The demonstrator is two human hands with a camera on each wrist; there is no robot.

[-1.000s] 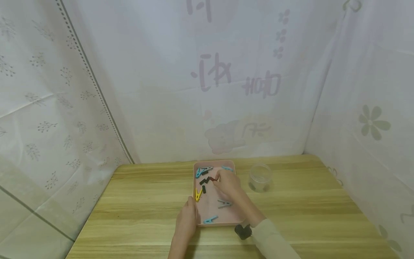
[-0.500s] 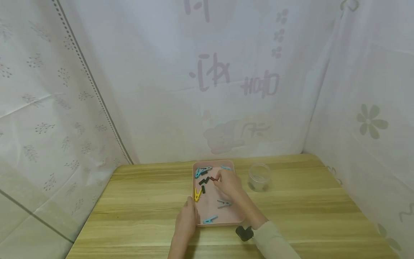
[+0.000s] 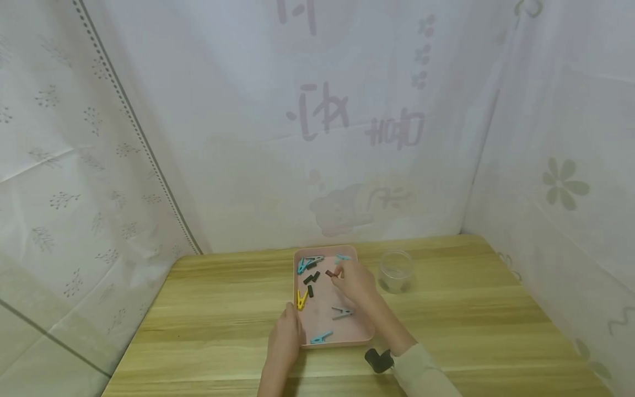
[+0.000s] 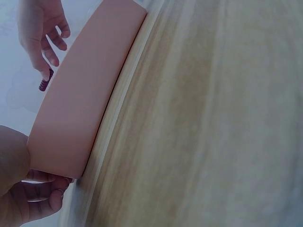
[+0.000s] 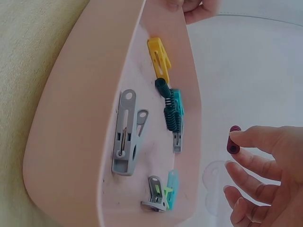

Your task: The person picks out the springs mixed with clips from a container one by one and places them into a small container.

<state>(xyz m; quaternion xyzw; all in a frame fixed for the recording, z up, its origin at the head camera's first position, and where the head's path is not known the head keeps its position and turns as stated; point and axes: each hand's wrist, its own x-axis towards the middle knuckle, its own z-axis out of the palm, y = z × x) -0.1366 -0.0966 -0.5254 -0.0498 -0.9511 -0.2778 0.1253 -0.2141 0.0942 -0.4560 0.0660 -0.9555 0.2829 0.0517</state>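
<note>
A second ago the dark red coil [image 5: 233, 140] sat end to end with the dark green coils [image 3: 308, 279], all in one zigzag; now there is a gap, and the red piece has come away to the right. The light blue clip [image 3: 342, 258] at the far right corner shows more fully than it did. The left hand [image 3: 285, 333] has stayed put, gripping the near left corner of the pink tray [image 3: 319, 322].

From here I can see the red coil pinched between the thumb and forefinger of the right hand [image 3: 354, 282], its other fingers loosely bent and clear of it. The coil sticks out past the fingertips on the left, held up over the far half of the tray. The green coils lie below and to the left of that hand, near a yellow clip [image 3: 301, 301] by the left wall. A grey clip [image 3: 342, 313] lies nearer the person, beneath the right forearm. On the counter [image 3: 223, 298], just beside the tray's right edge, stands a clear jar [image 3: 395, 273].
</note>
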